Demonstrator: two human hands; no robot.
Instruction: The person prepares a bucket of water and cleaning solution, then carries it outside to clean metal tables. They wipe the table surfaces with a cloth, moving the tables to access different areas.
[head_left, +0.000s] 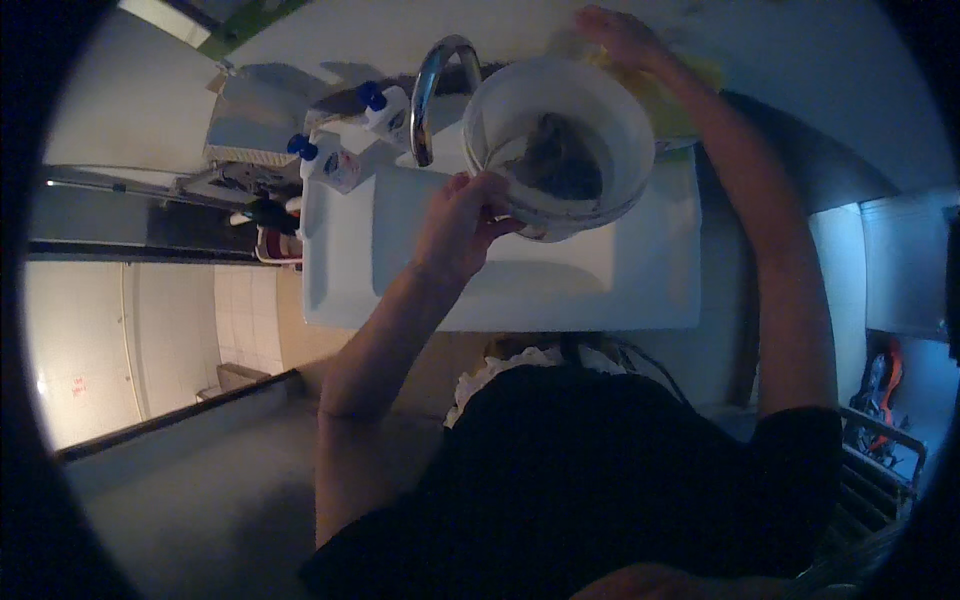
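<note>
My left hand (476, 206) grips the near left rim of a round translucent plastic tub (626, 127). The tub is raised over a white washbasin (495, 300) and tilted, its mouth facing me. Inside lies a dark, soft-looking mass (559, 161), too dim to name. My right hand (619, 37) is stretched out towards the wall, beyond the tub and apart from it. Its fingers are blurred, so what it touches is unclear. Just below that hand is a yellow-green item (671, 105), partly covered by my forearm. A curved chrome faucet (424, 97) rises left of the tub.
Two white pump bottles with blue tops, one by the faucet (386, 112) and one at the basin's left corner (334, 165), stand close by. A box (251, 116) is farther left. A metal rack (877, 465) and an orange object (890, 382) are low at right.
</note>
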